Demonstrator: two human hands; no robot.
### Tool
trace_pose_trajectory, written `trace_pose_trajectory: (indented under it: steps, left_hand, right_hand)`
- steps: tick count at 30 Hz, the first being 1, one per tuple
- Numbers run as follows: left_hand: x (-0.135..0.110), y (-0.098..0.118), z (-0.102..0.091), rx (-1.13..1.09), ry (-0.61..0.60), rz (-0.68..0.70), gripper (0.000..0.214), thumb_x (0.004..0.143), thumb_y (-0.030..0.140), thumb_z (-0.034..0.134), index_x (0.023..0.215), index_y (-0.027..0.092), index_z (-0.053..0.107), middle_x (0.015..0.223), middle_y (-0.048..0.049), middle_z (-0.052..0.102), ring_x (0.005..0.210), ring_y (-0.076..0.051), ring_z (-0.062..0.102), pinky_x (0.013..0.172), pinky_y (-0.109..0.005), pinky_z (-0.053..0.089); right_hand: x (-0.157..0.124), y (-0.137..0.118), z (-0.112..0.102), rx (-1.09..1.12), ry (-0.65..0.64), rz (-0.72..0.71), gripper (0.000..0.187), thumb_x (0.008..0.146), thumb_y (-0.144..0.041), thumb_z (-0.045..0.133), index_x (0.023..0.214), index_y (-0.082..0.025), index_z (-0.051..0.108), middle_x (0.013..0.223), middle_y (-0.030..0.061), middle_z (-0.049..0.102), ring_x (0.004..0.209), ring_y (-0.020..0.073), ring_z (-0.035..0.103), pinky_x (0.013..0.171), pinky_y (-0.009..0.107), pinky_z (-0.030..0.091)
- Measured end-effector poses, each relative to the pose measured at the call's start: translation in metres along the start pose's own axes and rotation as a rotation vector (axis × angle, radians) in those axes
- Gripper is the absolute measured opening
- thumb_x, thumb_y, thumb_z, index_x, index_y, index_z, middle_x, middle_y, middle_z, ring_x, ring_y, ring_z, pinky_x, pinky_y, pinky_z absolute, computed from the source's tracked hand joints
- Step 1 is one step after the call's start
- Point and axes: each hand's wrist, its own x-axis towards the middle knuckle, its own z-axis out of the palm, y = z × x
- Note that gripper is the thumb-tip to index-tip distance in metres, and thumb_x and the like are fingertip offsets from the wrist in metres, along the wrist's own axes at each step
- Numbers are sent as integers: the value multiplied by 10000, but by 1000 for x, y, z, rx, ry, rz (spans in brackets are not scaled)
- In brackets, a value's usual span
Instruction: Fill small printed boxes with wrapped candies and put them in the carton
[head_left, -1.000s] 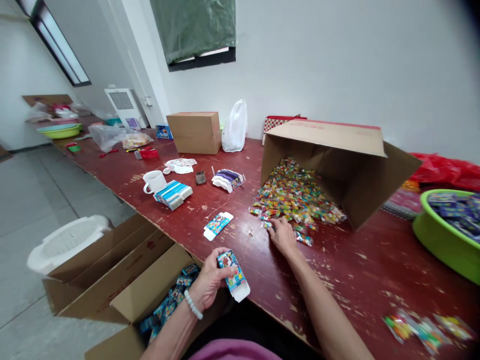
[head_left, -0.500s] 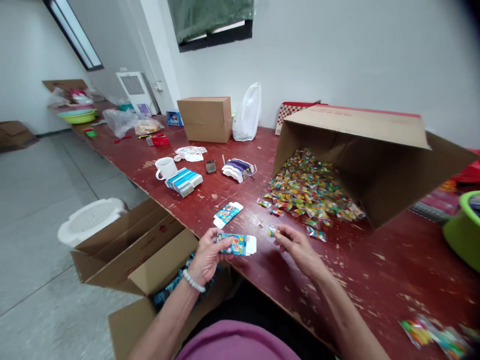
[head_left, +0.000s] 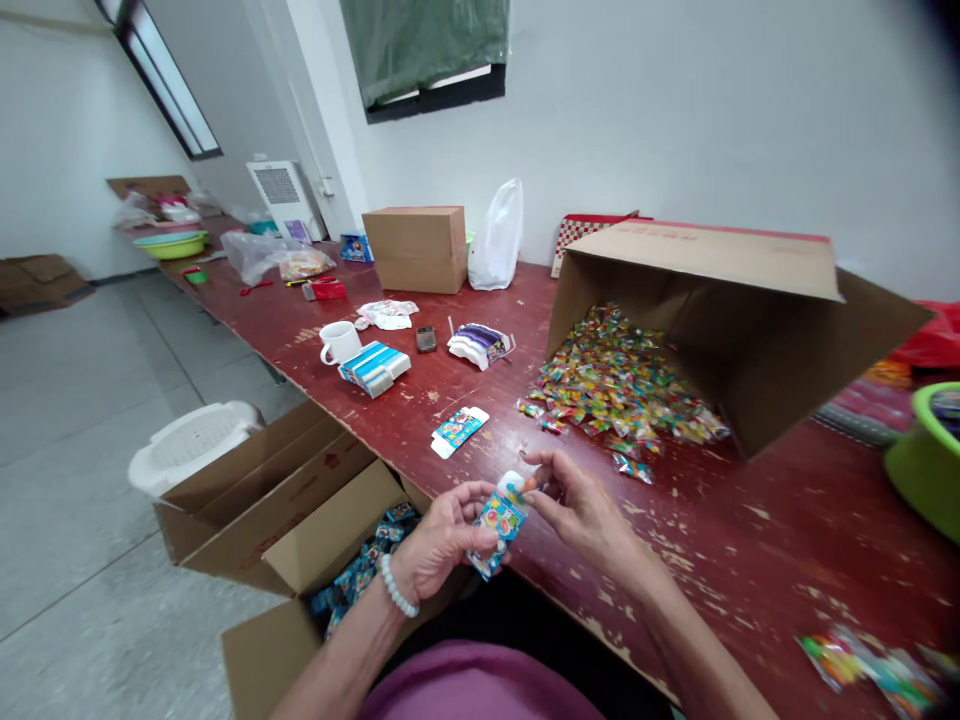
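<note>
My left hand is closed round a small colourful printed box, held at the near edge of the red table with its open white flap up. My right hand pinches a small candy packet at the box's open end. Behind my hands a large cardboard carton lies on its side, with a heap of wrapped candy packets spilling out onto the table. A flat unfolded small box lies just beyond my hands.
An open carton with several filled small boxes stands on the floor at left, a white basket beyond it. On the table are a white mug, stacked flat boxes, a closed brown carton, a white bag and a green tub.
My right hand left the candy heap with a packet and came to the small box. My left hand raised the box from over the floor carton and turned its open end up.
</note>
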Motion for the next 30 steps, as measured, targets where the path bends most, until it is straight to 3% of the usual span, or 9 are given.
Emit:
trace_pose_trajectory:
  steps: [4, 9, 13, 17, 23, 28, 30]
  left_hand:
    - [-2, 0, 5, 80, -149, -55, 412, 678, 189, 752, 1059, 137, 604, 825, -48, 657, 608, -153, 660, 580, -255, 525]
    - [-3, 3, 10, 147, -97, 3, 415, 698, 165, 657, 1104, 180, 569, 818, -10, 625, 569, -127, 639, 544, -227, 488]
    - [-6, 7, 17, 194, -42, 27, 418, 665, 135, 608, 1079, 188, 574, 809, 8, 594, 566, -100, 580, 543, -223, 486]
    - [-7, 8, 17, 249, -38, 40, 410, 658, 127, 577, 1061, 198, 583, 804, 11, 574, 598, -102, 531, 539, -222, 480]
    - [-7, 7, 16, 312, -50, 67, 432, 687, 137, 579, 1110, 226, 601, 858, 4, 578, 676, -117, 511, 553, -212, 477]
    - [-5, 6, 23, 203, -36, 66, 447, 660, 115, 591, 1096, 216, 595, 799, 12, 576, 590, -96, 500, 535, -221, 489]
    - [-4, 6, 24, 120, -12, 56, 468, 645, 115, 603, 1101, 220, 594, 790, 12, 589, 571, -99, 514, 527, -232, 496]
  right_hand:
    - [4, 0, -2, 135, -111, 50, 255, 870, -319, 600, 1093, -197, 620, 885, 21, 695, 800, 176, 638, 718, 282, 503]
    - [7, -5, -5, 100, -112, 22, 234, 892, -304, 554, 1075, -216, 671, 991, 40, 727, 922, 202, 657, 822, 315, 508]
    - [9, -11, -5, 22, -151, -25, 184, 892, -276, 542, 987, -212, 686, 911, 32, 722, 835, 191, 657, 758, 289, 502]
    - [12, -16, -9, -22, -127, -50, 190, 884, -268, 549, 1022, -196, 657, 789, 11, 680, 709, 165, 618, 640, 252, 470]
    - [13, -17, -14, -33, -260, -81, 116, 876, -226, 565, 899, -204, 677, 825, 15, 698, 760, 173, 629, 679, 256, 475]
    - [15, -13, 6, 57, -59, -35, 156, 815, -245, 639, 966, -205, 644, 713, -16, 657, 603, 141, 583, 541, 224, 438]
    - [13, -15, 12, -32, 21, -52, 95, 840, -247, 612, 914, -211, 660, 711, -2, 658, 611, 148, 585, 559, 237, 439]
